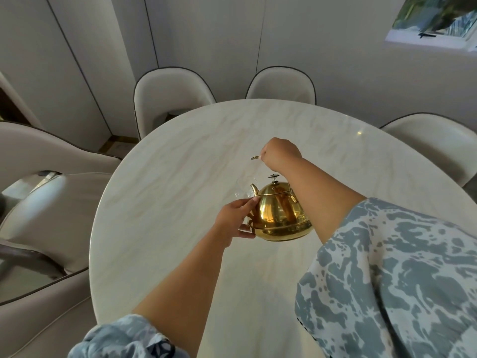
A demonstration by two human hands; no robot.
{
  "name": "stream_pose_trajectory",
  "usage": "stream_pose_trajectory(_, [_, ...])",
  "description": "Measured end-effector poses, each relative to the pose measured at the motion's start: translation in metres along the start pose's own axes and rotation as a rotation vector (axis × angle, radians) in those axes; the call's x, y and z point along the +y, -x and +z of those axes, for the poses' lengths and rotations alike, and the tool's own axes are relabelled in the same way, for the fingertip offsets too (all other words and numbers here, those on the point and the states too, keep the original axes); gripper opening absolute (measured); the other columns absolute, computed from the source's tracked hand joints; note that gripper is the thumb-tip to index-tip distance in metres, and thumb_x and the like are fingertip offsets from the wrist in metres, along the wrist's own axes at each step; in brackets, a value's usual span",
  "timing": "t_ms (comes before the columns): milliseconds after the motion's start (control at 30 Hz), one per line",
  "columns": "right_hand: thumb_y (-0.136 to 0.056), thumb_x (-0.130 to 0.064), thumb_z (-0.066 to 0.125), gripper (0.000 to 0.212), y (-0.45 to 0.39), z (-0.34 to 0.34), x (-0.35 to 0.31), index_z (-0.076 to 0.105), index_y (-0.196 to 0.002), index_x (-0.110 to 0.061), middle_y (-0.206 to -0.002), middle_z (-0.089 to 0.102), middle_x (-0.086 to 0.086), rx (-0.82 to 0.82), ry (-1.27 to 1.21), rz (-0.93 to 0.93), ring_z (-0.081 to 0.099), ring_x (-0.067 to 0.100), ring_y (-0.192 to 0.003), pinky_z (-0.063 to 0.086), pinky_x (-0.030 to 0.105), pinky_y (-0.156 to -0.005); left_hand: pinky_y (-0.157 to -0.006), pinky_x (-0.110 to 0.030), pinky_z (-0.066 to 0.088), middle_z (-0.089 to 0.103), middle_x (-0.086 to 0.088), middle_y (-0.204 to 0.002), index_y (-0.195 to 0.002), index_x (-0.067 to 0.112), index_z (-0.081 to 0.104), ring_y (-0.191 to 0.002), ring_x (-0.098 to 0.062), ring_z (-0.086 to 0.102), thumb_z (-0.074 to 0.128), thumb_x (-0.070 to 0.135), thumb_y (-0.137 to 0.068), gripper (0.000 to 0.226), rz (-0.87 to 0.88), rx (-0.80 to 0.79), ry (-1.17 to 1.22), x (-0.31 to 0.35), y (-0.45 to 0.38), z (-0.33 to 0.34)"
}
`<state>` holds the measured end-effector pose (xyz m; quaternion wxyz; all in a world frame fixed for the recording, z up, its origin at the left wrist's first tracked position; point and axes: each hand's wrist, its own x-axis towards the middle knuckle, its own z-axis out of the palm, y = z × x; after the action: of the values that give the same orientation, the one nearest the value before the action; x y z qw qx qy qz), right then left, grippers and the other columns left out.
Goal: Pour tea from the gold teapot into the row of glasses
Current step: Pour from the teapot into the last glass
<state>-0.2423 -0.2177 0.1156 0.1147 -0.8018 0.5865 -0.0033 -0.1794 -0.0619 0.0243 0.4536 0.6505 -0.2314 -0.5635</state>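
Note:
The gold teapot (280,213) stands upright on the marble table (160,192), with its lid on and its spout pointing left and away. My left hand (236,219) cups the pot's left side just under the spout, thumb above and fingers below. My right hand (280,153) is raised beyond the pot, with the forearm crossing over the handle. It is closed on a small clear glass with a gold rim (255,158). Behind the spout I can faintly make out more clear glass (243,187) on the table; how many pieces is hard to tell.
Cream upholstered chairs ring the round table: two at the far side (171,99) (281,85), one at the right (436,143) and others at the left (54,156). White wall panels stand behind them. A window (433,19) is at the top right.

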Motion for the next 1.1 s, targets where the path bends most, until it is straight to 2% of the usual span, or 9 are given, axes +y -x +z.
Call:
stream_pose_trajectory(267, [-0.096, -0.015, 0.054, 0.022, -0.001, -0.003, 0.003, 0.072, -0.110, -0.012, -0.089, 0.062, 0.006, 0.015, 0.009, -0.015, 0.055, 0.025, -0.077, 0.034, 0.023, -0.050, -0.060, -0.040, 0.063, 0.061, -0.010, -0.123, -0.129, 0.022, 0.066, -0.080, -0.030, 0.072, 0.066, 0.049, -0.088, 0.049, 0.010, 0.001, 0.003, -0.001, 0.001, 0.002])
stream_pose_trajectory(367, [-0.096, -0.016, 0.055, 0.020, 0.000, -0.004, 0.003, 0.071, -0.107, -0.010, -0.080, 0.059, 0.005, 0.020, 0.007, -0.009, 0.055, 0.025, -0.075, 0.031, 0.022, -0.047, -0.060, -0.039, 0.063, 0.061, -0.007, -0.120, -0.130, 0.023, 0.065, -0.080, -0.028, 0.072, 0.064, 0.048, -0.089, 0.048, 0.018, 0.001, 0.004, -0.001, 0.002, 0.003])
stream_pose_trajectory(500, [-0.098, -0.018, 0.054, 0.022, 0.000, -0.004, 0.003, 0.073, -0.107, -0.012, -0.074, 0.057, 0.002, 0.021, 0.016, -0.022, 0.049, 0.017, -0.057, 0.030, 0.022, -0.045, -0.062, -0.041, 0.064, 0.061, -0.009, -0.124, -0.129, 0.023, 0.066, -0.082, -0.030, 0.072, 0.066, 0.049, -0.088, 0.048, 0.012, 0.006, 0.023, -0.001, 0.002, 0.003])
stream_pose_trajectory(567, [-0.098, -0.018, 0.054, 0.022, 0.000, -0.004, 0.003, 0.073, -0.109, -0.013, -0.080, 0.061, 0.003, 0.018, 0.011, -0.022, 0.051, 0.018, -0.060, 0.030, 0.022, -0.046, -0.063, -0.041, 0.064, 0.061, -0.008, -0.122, -0.128, 0.023, 0.065, -0.082, -0.030, 0.071, 0.065, 0.048, -0.088, 0.047, 0.012, 0.008, 0.022, -0.001, 0.002, 0.003])
stream_pose_trajectory(667, [-0.097, -0.019, 0.055, 0.024, -0.001, -0.005, 0.001, 0.073, -0.111, -0.013, -0.088, 0.063, 0.005, 0.013, 0.014, -0.027, 0.056, 0.023, -0.074, 0.032, 0.022, -0.048, -0.063, -0.040, 0.064, 0.061, -0.008, -0.121, -0.129, 0.023, 0.065, -0.081, -0.029, 0.072, 0.064, 0.047, -0.089, 0.047, 0.015, 0.007, 0.024, 0.000, 0.003, 0.004])
stream_pose_trajectory(800, [-0.097, -0.021, 0.055, 0.023, 0.002, -0.008, -0.002, 0.072, -0.109, -0.010, -0.075, 0.057, 0.003, 0.002, 0.012, -0.009, 0.055, 0.024, -0.075, 0.035, 0.024, -0.050, -0.064, -0.042, 0.064, 0.062, -0.009, -0.123, -0.129, 0.021, 0.065, -0.081, -0.031, 0.072, 0.066, 0.048, -0.088, 0.049, 0.015, 0.014, 0.030, 0.000, 0.005, 0.003])
stream_pose_trajectory(1000, [-0.098, -0.022, 0.052, 0.026, 0.005, -0.011, 0.000, 0.072, -0.112, -0.014, -0.092, 0.065, 0.005, -0.015, 0.024, -0.020, 0.048, 0.017, -0.059, 0.031, 0.023, -0.046, -0.058, -0.037, 0.063, 0.061, -0.009, -0.122, -0.129, 0.021, 0.064, -0.081, -0.030, 0.072, 0.065, 0.048, -0.088, 0.049, 0.021, 0.005, 0.026, 0.000, 0.005, 0.005])
stream_pose_trajectory(1100, [-0.098, -0.021, 0.053, 0.023, 0.006, -0.013, 0.001, 0.071, -0.104, -0.009, -0.084, 0.062, 0.005, -0.008, 0.035, -0.008, 0.045, 0.017, -0.056, 0.030, 0.024, -0.046, -0.057, -0.036, 0.063, 0.062, -0.009, -0.121, -0.129, 0.021, 0.064, -0.079, -0.029, 0.072, 0.065, 0.048, -0.088, 0.050, 0.023, 0.001, 0.028, 0.000, 0.005, 0.007])
